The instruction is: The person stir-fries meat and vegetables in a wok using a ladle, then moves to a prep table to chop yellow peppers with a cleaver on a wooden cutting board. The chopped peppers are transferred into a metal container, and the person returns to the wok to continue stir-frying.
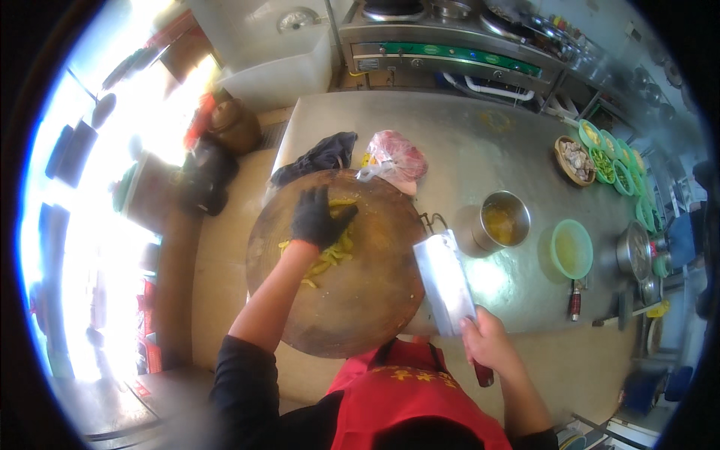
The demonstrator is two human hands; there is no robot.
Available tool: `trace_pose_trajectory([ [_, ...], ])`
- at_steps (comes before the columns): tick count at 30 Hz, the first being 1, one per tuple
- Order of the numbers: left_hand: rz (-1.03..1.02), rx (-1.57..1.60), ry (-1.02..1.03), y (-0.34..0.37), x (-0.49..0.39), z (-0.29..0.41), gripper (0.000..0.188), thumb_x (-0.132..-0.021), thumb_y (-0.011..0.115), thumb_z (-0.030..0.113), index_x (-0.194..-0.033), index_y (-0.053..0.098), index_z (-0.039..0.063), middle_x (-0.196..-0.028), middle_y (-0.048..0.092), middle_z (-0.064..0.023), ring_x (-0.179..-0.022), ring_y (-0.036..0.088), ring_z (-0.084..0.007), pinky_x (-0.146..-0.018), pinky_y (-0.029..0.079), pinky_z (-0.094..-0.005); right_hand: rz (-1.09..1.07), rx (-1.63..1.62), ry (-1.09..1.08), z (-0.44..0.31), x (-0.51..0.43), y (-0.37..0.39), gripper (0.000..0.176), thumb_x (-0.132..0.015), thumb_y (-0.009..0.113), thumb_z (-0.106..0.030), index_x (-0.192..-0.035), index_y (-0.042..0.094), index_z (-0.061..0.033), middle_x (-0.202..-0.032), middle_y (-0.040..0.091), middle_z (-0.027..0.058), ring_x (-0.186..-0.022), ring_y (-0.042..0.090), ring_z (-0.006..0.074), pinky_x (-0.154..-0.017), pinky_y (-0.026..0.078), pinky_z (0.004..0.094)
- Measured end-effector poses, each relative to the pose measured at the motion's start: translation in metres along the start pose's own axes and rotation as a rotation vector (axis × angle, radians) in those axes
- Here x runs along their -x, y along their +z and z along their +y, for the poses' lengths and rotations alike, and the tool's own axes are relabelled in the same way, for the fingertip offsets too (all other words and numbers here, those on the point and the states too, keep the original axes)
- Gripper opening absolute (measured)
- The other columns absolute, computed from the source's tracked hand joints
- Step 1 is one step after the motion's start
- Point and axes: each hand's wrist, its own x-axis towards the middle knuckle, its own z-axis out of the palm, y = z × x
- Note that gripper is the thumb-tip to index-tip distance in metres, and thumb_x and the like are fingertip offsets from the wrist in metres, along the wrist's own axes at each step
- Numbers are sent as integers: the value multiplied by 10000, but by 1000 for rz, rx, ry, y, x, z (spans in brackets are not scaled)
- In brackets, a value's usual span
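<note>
My left hand wears a black glove and lies spread over cut green-yellow pickled peppers or vegetables on a round wooden chopping block. Its fingers are apart, and what lies under the palm is hidden. In my right hand is the dark red handle of a cleaver. The broad blade points up and away from me, at the block's right edge. Behind the block, a clear plastic bag of red meat rests against its far rim, beside a dark cloth.
On the steel table stand a metal pot with yellowish contents and a green plastic bowl. A red-handled tool lies near the front edge. Several green baskets line the right end. A stove stands beyond.
</note>
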Motion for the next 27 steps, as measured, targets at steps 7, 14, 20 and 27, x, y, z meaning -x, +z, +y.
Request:
trace_pose_trajectory([
  [7, -191, -71, 75, 41, 9, -6, 621, -808, 693, 353, -1307, 541, 15, -1362, 505, -276, -1301, 443, -431, -1094, 399, -450, 9, 166, -85, -47, -9, 40, 202, -1015, 523, -166, -957, 478, 22, -615, 548, 93, -429, 560, 175, -416, 463, 349],
  [14, -72, 65, 429, 45, 58, 37, 232, -840, 562, 83, -1049, 644, 25, -1185, 602, -161, -1187, 555, -351, -912, 529, -445, 14, 102, 54, -62, -2, 45, 212, -1020, 527, -208, -980, 496, -2, -604, 561, 110, -432, 552, 196, -429, 471, 371],
  [20, -108, 113, 553, 15, 126, 17, 235, -845, 609, 130, -1045, 641, 11, -1131, 609, -151, -1153, 571, -349, -894, 535, -437, 25, 73, 63, -61, 0, 46, 193, -1021, 520, -168, -975, 457, 8, -586, 510, 77, -396, 515, 170, -385, 435, 357],
  [27, -12, 67, 592, -22, 135, -40, 436, -831, 714, 201, -1223, 636, 25, -1262, 610, -210, -1224, 563, -381, -1040, 470, -456, -32, 78, 48, -61, -3, 40, 190, -1026, 501, -173, -1044, 469, 14, -595, 512, 70, -414, 522, 164, -389, 447, 346],
])
